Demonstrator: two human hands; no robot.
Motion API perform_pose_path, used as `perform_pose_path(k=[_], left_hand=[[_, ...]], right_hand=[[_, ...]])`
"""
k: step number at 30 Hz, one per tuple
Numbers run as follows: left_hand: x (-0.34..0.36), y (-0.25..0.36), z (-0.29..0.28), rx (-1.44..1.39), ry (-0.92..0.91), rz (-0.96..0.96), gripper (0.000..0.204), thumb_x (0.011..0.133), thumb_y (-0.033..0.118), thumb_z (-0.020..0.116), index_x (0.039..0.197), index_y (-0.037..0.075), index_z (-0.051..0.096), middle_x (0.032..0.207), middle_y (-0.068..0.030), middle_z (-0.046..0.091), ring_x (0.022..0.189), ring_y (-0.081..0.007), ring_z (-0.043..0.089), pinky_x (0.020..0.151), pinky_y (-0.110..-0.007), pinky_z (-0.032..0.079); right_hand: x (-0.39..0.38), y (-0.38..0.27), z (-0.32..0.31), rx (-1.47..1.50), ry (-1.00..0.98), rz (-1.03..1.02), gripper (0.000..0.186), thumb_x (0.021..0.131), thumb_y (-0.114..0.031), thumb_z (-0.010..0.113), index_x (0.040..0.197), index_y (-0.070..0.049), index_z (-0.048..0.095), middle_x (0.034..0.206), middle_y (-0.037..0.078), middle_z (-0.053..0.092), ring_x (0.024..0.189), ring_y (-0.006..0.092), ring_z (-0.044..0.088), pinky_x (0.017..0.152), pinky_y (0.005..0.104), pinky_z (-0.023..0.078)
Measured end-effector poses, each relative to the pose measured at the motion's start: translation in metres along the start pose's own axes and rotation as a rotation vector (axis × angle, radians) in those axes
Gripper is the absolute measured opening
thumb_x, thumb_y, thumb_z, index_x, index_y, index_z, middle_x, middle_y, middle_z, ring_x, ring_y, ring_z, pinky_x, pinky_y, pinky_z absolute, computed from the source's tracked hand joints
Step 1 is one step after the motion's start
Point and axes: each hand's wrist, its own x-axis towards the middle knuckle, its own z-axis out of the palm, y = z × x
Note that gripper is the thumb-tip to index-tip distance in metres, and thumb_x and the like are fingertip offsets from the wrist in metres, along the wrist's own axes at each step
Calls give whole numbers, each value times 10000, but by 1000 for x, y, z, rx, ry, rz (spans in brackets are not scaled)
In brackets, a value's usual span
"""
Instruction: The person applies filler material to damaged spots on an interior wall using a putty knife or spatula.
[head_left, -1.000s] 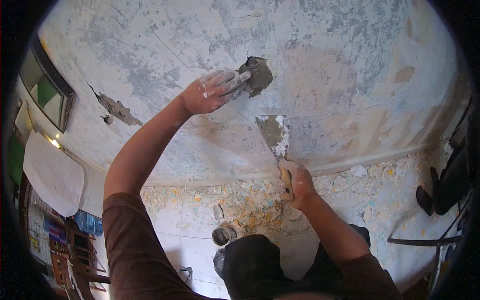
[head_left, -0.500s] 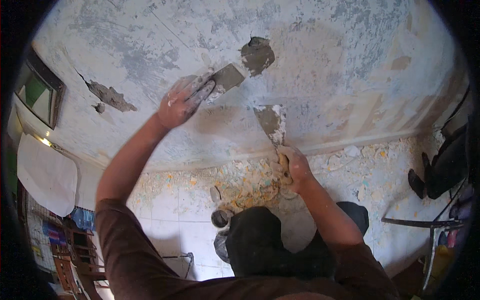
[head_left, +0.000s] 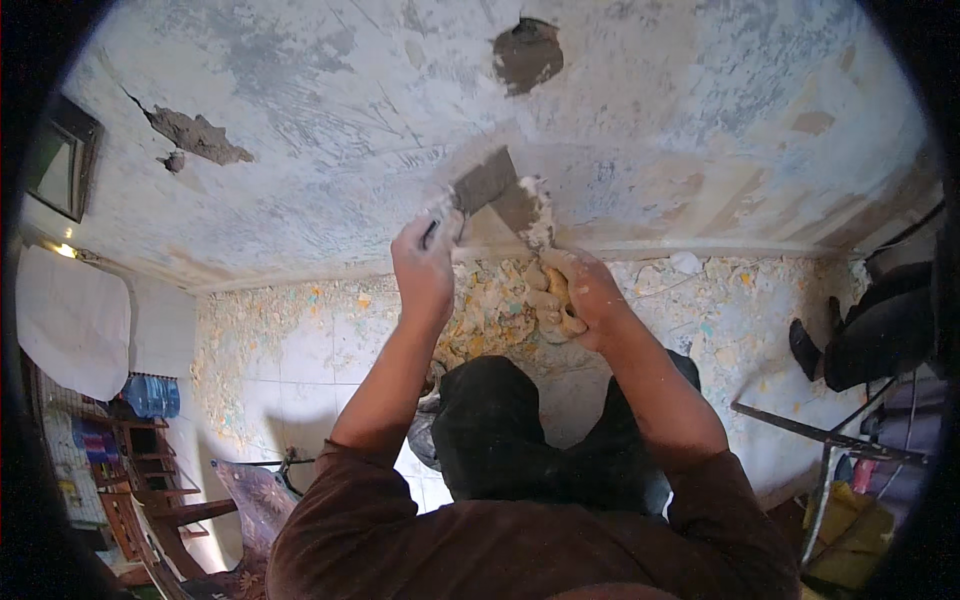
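My left hand (head_left: 427, 265) grips a flat rectangular scraper blade (head_left: 482, 180), its fingers pinched at the lower left corner. That blade meets or overlaps the mortar-coated putty knife blade (head_left: 525, 210), blurred by motion. My right hand (head_left: 585, 295) is closed round the putty knife's pale yellow handle. Both tools are held in front of the mottled, scraped wall (head_left: 680, 110). Above them is a round grey mortar patch (head_left: 527, 60) with a dark hollow at its top. A jagged crack with exposed grey render (head_left: 200, 138) runs at the upper left.
Peeled paint debris (head_left: 490, 325) lies on the tiled floor along the wall's foot. At the left are a framed opening (head_left: 60, 160), a white sheet (head_left: 72, 320), water bottles (head_left: 152, 398) and wooden furniture (head_left: 140, 470). At the right stand a metal frame (head_left: 830, 435) and black objects (head_left: 875, 330).
My left hand has come down from the round patch and moved right, bringing the flat scraper onto the putty knife. My right hand has stayed gripping the handle. The camera's view has shifted.
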Motion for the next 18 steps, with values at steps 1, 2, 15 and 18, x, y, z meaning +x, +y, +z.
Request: perform_pose_path(k=[1,2,15,18], left_hand=[[-5,8,-3,161,23,215,220,814,-10,574,1026,7,629,973,-81,598,835,-217,579,740,-381,491],[-2,15,-8,162,23,199,220,814,-10,574,1026,7,629,973,-81,598,835,-217,579,740,-381,491],[-33,191,-107,78,183,80,186,835,-12,556,992,19,650,932,-89,584,808,-180,568,720,-296,477],[-82,242,-77,-811,362,-619,166,861,18,580,1025,10,607,897,-47,603,771,-123,577,675,-252,485]], right_hand=[[1,-8,6,-185,-54,-48,179,908,-220,480,780,-95,491,654,4,466,440,102,417,375,263,365],[-3,-19,7,-185,-52,-33,179,908,-220,480,780,-95,491,654,4,466,440,102,417,375,263,365],[-92,-169,124,235,141,179,133,928,-218,448,876,-96,460,633,14,437,433,98,397,371,258,376],[-117,-169,144,16,152,25,195,937,-195,439,1068,-53,467,794,55,507,617,148,497,566,311,441]])
